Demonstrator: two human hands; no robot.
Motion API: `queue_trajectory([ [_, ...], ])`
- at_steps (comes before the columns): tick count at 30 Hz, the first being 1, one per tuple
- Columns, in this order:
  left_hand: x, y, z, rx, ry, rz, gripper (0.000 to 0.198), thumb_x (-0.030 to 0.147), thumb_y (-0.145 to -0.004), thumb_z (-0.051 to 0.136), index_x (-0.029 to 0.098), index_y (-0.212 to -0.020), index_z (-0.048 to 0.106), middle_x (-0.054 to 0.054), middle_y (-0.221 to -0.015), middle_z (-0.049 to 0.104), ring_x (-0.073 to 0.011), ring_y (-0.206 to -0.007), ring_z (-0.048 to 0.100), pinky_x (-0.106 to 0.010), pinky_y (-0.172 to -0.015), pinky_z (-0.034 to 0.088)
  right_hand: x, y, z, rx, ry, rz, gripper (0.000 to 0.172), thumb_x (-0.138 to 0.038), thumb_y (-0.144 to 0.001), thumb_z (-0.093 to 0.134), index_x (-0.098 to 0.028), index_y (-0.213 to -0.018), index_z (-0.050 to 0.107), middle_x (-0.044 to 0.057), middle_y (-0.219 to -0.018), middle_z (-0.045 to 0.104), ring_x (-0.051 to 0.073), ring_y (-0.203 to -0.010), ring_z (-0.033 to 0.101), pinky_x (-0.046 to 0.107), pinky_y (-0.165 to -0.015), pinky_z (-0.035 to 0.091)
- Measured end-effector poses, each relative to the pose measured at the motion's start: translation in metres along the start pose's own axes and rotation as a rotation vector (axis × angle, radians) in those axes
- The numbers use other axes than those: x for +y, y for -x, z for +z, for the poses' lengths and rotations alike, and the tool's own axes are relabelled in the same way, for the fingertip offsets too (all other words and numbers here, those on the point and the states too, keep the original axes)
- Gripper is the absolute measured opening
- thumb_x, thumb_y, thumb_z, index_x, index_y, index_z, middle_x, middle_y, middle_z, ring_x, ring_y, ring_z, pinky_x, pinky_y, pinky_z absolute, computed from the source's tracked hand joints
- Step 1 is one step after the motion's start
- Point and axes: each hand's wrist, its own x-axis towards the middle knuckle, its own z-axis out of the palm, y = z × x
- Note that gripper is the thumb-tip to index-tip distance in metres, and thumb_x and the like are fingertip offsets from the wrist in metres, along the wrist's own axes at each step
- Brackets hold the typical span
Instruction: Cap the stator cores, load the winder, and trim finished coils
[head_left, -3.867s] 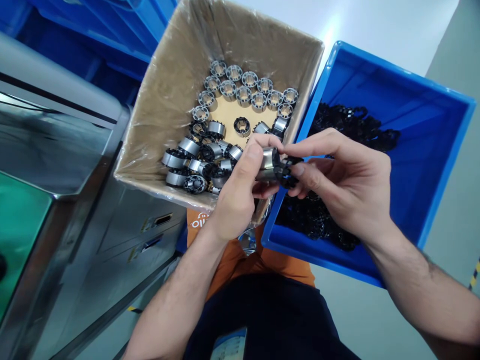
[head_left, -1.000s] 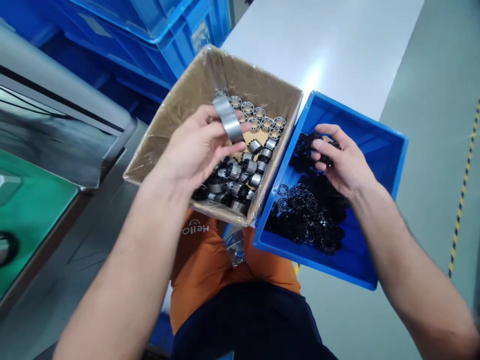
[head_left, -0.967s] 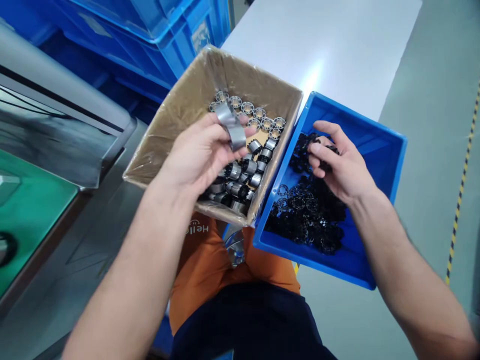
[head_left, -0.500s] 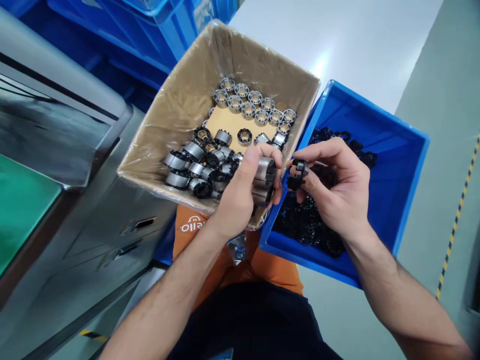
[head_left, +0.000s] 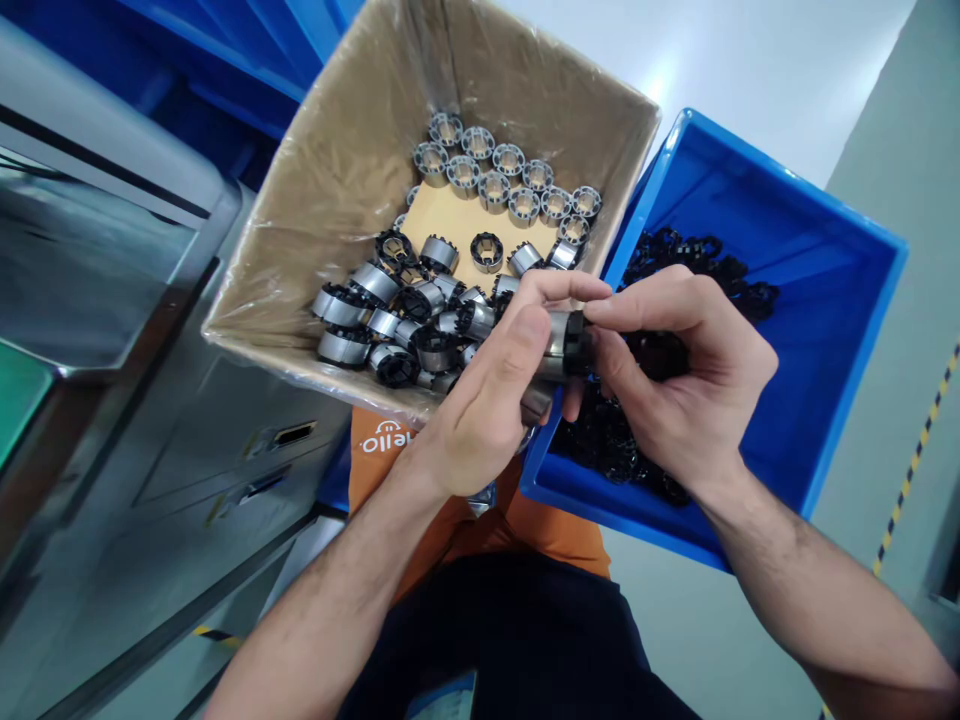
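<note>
My left hand (head_left: 484, 405) is closed around silvery metal stator cores (head_left: 555, 345); at least two show, one below the other. With thumb and fingertips, my right hand (head_left: 686, 375) pinches a black plastic end ring (head_left: 577, 340) against the right end of the upper core. Fingers partly cover the ring, so I cannot tell how far it sits on the core. Both hands are above the neighbouring edges of a plastic-lined cardboard box (head_left: 300, 190) and a blue bin (head_left: 847, 290). Inside the box lie loose stator cores with black ends (head_left: 375, 285).
Bare metal stator cores (head_left: 493, 190) stand in rows at the back of the box, on a cardboard sheet (head_left: 442, 220). Black plastic rings (head_left: 675, 255) fill part of the blue bin. To the left is a metal cabinet (head_left: 247, 440); a white tabletop (head_left: 750, 60) lies behind.
My right hand has brought the black ring from beside the cores to the upper core's end. My left hand has shifted slightly right, and the view has moved closer to the box.
</note>
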Motion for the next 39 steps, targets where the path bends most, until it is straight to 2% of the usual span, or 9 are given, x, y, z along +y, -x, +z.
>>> queue_trajectory([
  [5, -0.002, 0.000, -0.001, 0.019, 0.000, 0.022, 0.052, 0.079, -0.123, 0.057, 0.036, -0.146, 0.072, -0.002, -0.094, 0.076, -0.0218, -0.074, 0.075, -0.040, -0.063, 0.061, 0.006, 0.000, 0.003, 0.017, -0.025, -0.145, 0.023, -0.021, -0.108, 0.091, -0.043, -0.116, 0.093, 0.000, -0.103, 0.085, 0.026, -0.092, 0.080, 0.049, -0.080, 0.069],
  [12, 0.001, -0.002, 0.003, 0.052, -0.018, -0.009, 0.056, 0.083, -0.121, 0.057, 0.037, -0.151, 0.070, -0.001, -0.092, 0.074, -0.0200, -0.069, 0.071, -0.037, -0.059, 0.057, -0.002, 0.000, 0.007, 0.021, -0.078, 0.058, 0.019, -0.019, -0.108, 0.084, -0.038, -0.107, 0.087, -0.001, -0.104, 0.085, 0.025, -0.090, 0.081, 0.049, -0.084, 0.073],
  [20, 0.002, -0.002, 0.006, 0.061, -0.048, 0.041, 0.046, 0.074, -0.124, 0.060, 0.038, -0.150, 0.068, -0.001, -0.107, 0.077, -0.0173, -0.072, 0.070, -0.036, -0.065, 0.060, -0.007, 0.001, 0.012, -0.013, -0.231, 0.225, 0.018, -0.020, -0.107, 0.087, -0.032, -0.097, 0.078, -0.006, -0.082, 0.071, 0.012, -0.049, 0.059, 0.035, -0.053, 0.063],
  [23, 0.000, -0.001, 0.004, 0.056, -0.058, 0.069, 0.041, 0.069, -0.125, 0.061, 0.039, -0.150, 0.069, -0.001, -0.105, 0.074, -0.0168, -0.073, 0.068, -0.036, -0.066, 0.060, -0.007, 0.003, 0.013, 0.039, -0.231, 0.214, 0.019, -0.020, -0.103, 0.093, -0.032, -0.097, 0.080, -0.006, -0.083, 0.071, 0.014, -0.054, 0.062, 0.035, -0.053, 0.063],
  [27, -0.004, 0.002, 0.003, 0.013, -0.052, 0.113, 0.041, 0.066, -0.126, 0.059, 0.040, -0.155, 0.070, -0.003, -0.109, 0.073, -0.0171, -0.076, 0.066, -0.036, -0.067, 0.060, -0.006, 0.005, 0.011, 0.090, -0.124, 0.117, 0.014, -0.023, -0.103, 0.092, -0.034, -0.097, 0.086, 0.001, -0.095, 0.080, 0.024, -0.084, 0.079, 0.044, -0.070, 0.072],
  [31, -0.003, 0.003, 0.004, 0.028, -0.083, 0.084, 0.051, 0.071, -0.125, 0.061, 0.045, -0.168, 0.063, -0.002, -0.112, 0.078, -0.0178, -0.078, 0.072, -0.036, -0.070, 0.064, -0.004, 0.004, 0.008, 0.018, -0.173, 0.201, 0.019, -0.032, -0.099, 0.101, -0.034, -0.095, 0.083, -0.002, -0.084, 0.074, 0.018, -0.059, 0.065, 0.037, -0.051, 0.063],
  [33, -0.002, 0.002, 0.002, 0.034, -0.097, 0.068, 0.060, 0.074, -0.122, 0.065, 0.047, -0.175, 0.060, -0.002, -0.113, 0.081, -0.0188, -0.076, 0.075, -0.036, -0.068, 0.064, -0.004, 0.003, 0.005, 0.011, -0.127, 0.157, 0.015, -0.033, -0.101, 0.100, -0.035, -0.098, 0.086, -0.002, -0.088, 0.075, 0.019, -0.062, 0.068, 0.038, -0.053, 0.064],
  [36, -0.002, -0.002, -0.001, 0.032, -0.094, 0.103, 0.056, 0.081, -0.116, 0.072, 0.037, -0.149, 0.080, -0.005, -0.112, 0.086, -0.0194, -0.072, 0.077, -0.035, -0.059, 0.059, -0.006, 0.001, 0.000, 0.033, -0.012, 0.078, 0.006, -0.042, -0.111, 0.092, -0.041, -0.116, 0.095, 0.002, -0.097, 0.078, 0.023, -0.076, 0.074, 0.042, -0.064, 0.066],
  [39, -0.003, -0.005, -0.001, 0.123, -0.139, 0.199, 0.062, 0.087, -0.109, 0.078, 0.026, -0.101, 0.075, -0.007, -0.111, 0.088, -0.0185, -0.074, 0.076, -0.034, -0.059, 0.056, -0.008, 0.002, -0.001, 0.135, -0.064, 0.118, 0.027, -0.065, -0.120, 0.075, -0.047, -0.133, 0.090, 0.002, -0.096, 0.072, 0.021, -0.064, 0.064, 0.041, -0.054, 0.057],
])
